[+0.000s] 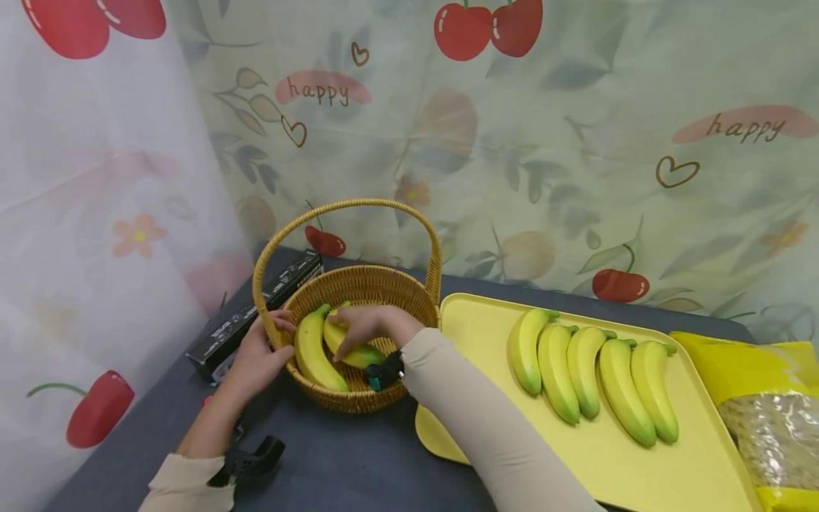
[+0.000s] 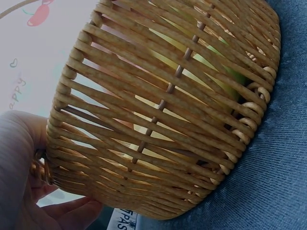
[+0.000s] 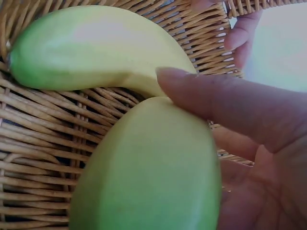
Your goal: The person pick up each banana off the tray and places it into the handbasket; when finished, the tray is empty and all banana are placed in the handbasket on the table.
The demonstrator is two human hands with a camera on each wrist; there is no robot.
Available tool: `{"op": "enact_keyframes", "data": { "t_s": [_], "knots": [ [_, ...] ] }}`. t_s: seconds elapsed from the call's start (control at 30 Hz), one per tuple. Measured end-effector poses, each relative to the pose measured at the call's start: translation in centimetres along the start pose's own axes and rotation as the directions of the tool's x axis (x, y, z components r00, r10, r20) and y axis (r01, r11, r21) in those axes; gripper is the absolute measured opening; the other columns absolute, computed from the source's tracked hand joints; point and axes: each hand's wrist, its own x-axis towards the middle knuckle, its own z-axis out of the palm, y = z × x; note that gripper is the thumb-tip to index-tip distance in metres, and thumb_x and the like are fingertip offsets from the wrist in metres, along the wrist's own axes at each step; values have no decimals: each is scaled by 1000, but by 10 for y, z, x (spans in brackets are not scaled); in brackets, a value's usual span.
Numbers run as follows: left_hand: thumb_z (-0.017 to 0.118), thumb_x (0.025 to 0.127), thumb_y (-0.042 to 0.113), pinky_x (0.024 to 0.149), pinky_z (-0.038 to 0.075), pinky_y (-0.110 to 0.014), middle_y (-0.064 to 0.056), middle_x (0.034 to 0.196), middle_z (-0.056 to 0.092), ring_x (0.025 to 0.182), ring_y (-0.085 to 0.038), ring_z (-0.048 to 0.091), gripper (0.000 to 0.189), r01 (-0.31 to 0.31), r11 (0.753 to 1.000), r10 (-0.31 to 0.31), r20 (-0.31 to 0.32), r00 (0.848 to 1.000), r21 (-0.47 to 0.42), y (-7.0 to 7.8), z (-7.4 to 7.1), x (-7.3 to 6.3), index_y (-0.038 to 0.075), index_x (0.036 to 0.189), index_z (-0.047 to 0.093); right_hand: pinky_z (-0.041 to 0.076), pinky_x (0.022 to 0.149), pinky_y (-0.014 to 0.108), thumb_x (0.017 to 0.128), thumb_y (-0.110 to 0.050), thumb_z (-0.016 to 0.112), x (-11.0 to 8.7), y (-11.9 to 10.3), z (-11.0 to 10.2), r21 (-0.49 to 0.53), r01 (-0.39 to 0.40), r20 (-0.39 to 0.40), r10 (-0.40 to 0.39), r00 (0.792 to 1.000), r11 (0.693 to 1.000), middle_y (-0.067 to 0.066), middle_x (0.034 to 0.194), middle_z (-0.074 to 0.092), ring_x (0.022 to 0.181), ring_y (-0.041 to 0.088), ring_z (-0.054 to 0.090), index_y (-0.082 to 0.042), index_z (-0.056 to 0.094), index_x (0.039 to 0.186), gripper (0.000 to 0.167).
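A wicker basket [image 1: 355, 402] with a tall arched handle stands on the dark tabletop. My left hand [image 1: 254, 357] grips its left rim at the foot of the handle, thumb outside in the left wrist view. Inside the basket lies one banana [image 1: 311, 350], yellow with green ends, along the left side. Beside it my right hand [image 1: 372, 328] reaches in and holds a second banana [image 1: 361, 354] between thumb and fingers. In the right wrist view the held banana [image 3: 153, 167] fills the foreground, with the other banana [image 3: 96, 48] behind it against the weave.
Right of the basket a yellow tray [image 1: 473, 377] bears several bananas [image 1: 582, 370] in a row. A yellow bag with a clear window [image 1: 768, 427] lies at the tray's right edge. Behind the basket's left side is a long black box [image 1: 256, 313]. A printed curtain [image 1: 544, 178] hangs behind.
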Motion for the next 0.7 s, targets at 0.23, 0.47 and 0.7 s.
{"op": "enact_keyframes", "data": {
  "t_s": [0.23,0.47,0.7],
  "knots": [
    [57,79,-1,89,45,-50,-20,133,45,129,-39,38,26,2,1000,-2,1,1000,-8,0,0,0,-5,104,55,19,114,30,92,-27,54,2,-1,1,1,5,7,-5,1000,1000,5,156,19,143,16,17,-11,23,148,67],
    [56,79,0,91,44,-52,-20,134,45,129,-40,38,26,6,1000,-6,4,1000,-13,0,-1,1,-4,105,54,17,115,32,95,-19,48,1,2,2,95,-1,22,-2,1000,995,5,158,11,145,16,8,-11,20,148,61],
    [57,80,1,89,46,-51,-19,135,44,130,-39,37,27,9,1000,-9,10,1000,-14,0,-1,0,-3,106,53,39,103,33,89,-15,60,0,3,6,166,-38,-2,39,999,985,6,157,14,136,18,29,-12,19,149,73]
  ]
}}
